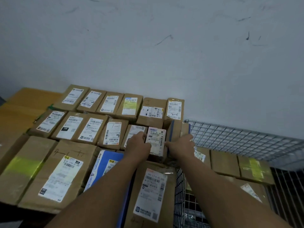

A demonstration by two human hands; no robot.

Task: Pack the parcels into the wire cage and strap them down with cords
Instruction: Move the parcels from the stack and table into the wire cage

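Pale scuffed wall (148, 46) fills the upper half of the frame.

Below it, left and centre: brown cardboard parcels (82, 127) packed flat in rows, labels up, touching edge to edge. The back row sits against the wall.

Wire cage (238, 137) at right: its mesh top edge runs from centre right to the right border, with mesh panels dropping to bottom centre. A few brown parcels in the cage (225, 163) lie side by side, one with yellow tape.

Large box (54, 175) at lower left, with pen marks and a white label. The blue parcel (107, 160) just right of it is partly hidden by the left forearm. Tall labelled box (153, 191) at bottom centre, touching the cage mesh.

Small parcel (156, 140) at frame centre, in the stack just left of the cage corner, pink-white label up, between both hands.

Left hand (138, 145): fingers curled round the small parcel's left edge, grasping it.

Right hand (181, 145): thumb is on the parcel's right edge and the fingers reach toward the cage rim. Can't tell whether they're clamped on anything.
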